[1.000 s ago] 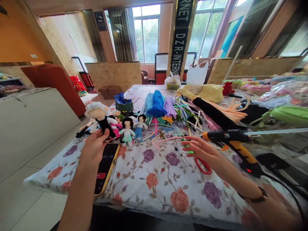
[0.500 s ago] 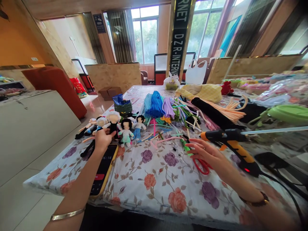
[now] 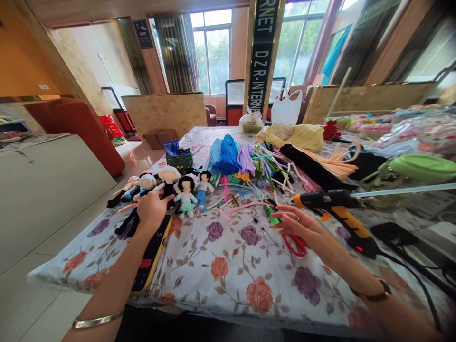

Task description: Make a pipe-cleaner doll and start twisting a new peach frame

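Observation:
My left hand (image 3: 153, 211) is curled among a row of small fuzzy dolls at the left of the table. Its thumb rests against a white-haired doll in black (image 3: 168, 178); most of its fingers are hidden behind the hand. Beside it sit a black-haired doll in a pale green skirt (image 3: 185, 199) and a doll in blue trousers (image 3: 204, 187). A phone in a yellow case (image 3: 151, 263) lies under my left wrist. My right hand (image 3: 302, 230) hovers with fingers stretched, close to a green tool (image 3: 271, 214) and red scissor-like handles (image 3: 295, 246).
A black and orange glue gun (image 3: 342, 209) with a lit red light stands right of my right hand, its cord trailing rightward. Behind are bundles of blue pipe cleaners (image 3: 230, 154), loose coloured stems, a green stack (image 3: 179, 160) and a green-lidded jar (image 3: 422, 166).
The view has shifted slightly, moving the whole scene a little to the left. Both hands keep nearly the same pose and place relative to the dolls and tools.

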A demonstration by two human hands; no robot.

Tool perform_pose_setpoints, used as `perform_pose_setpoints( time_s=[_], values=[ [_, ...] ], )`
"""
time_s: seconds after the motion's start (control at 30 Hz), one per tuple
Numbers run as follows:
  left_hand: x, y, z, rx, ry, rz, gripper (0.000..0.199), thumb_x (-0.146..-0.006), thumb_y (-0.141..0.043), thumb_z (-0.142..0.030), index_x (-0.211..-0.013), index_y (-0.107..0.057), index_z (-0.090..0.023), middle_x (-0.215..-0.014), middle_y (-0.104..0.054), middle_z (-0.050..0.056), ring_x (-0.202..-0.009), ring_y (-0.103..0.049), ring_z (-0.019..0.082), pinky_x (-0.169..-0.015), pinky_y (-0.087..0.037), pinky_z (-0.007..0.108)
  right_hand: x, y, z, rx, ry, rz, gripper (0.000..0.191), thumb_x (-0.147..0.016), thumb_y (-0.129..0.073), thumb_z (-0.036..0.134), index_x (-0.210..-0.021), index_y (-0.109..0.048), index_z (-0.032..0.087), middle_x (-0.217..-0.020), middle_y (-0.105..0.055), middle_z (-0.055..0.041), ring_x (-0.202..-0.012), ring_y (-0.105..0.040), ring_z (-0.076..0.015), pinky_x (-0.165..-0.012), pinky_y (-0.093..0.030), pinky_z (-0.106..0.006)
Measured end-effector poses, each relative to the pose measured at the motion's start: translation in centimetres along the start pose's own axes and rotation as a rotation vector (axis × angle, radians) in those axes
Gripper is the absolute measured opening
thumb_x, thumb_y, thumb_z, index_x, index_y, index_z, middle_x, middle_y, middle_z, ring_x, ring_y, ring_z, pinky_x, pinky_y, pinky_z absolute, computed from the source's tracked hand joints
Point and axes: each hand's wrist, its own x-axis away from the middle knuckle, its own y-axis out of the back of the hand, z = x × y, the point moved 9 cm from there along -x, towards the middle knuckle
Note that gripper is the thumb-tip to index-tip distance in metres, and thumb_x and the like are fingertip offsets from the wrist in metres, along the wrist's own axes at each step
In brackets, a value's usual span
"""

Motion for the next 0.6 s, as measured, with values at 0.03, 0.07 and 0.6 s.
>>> perform_pose_setpoints(
  time_s=[0.03,0.07,0.6],
  values=[
    [0.5,0.6,-0.4,-0.079,-0.005,-0.026,0.042,-0.077,-0.054,-0.046,-0.093,-0.069,-0.011,-0.087,-0.069,0.021,-0.091,-0.063,0.039,-0.072,-0.047,0.043,0.0,0.0,0.0,-0.002,-0.002,0.013,0.044,-0.077,-0.059,0.053,-0.110,-0.053,0.024,-0.109,-0.063,-0.0084,-0.087,-0.063,-0.0183,-0.079,-0.050,-0.034],
    [0.9,1.0,-0.9,-0.135,-0.027,-0.046,0.043,-0.079,-0.052,-0.045,-0.096,-0.069,-0.010,-0.089,-0.069,0.022,-0.091,-0.062,0.039,-0.072,-0.047,0.042,0.0,-0.1,-0.1,-0.001,-0.004,0.026,0.044,-0.077,-0.060,0.053,-0.109,-0.053,0.023,-0.108,-0.063,-0.0084,-0.085,-0.063,-0.0177,-0.078,-0.050,-0.033],
    [2.6,1.5,-3.9,-0.209,-0.349,-0.102,0.038,-0.082,-0.039,-0.024,-0.102,-0.065,-0.005,-0.099,-0.067,0.019,-0.092,-0.061,0.032,-0.078,-0.045,0.039,5.4,0.0,7.6,0.254,0.124,0.302,0.023,-0.086,-0.053,0.041,-0.094,-0.066,0.023,-0.086,-0.067,-0.0037,-0.075,-0.061,-0.0149,-0.069,-0.050,-0.029]
  ],
)
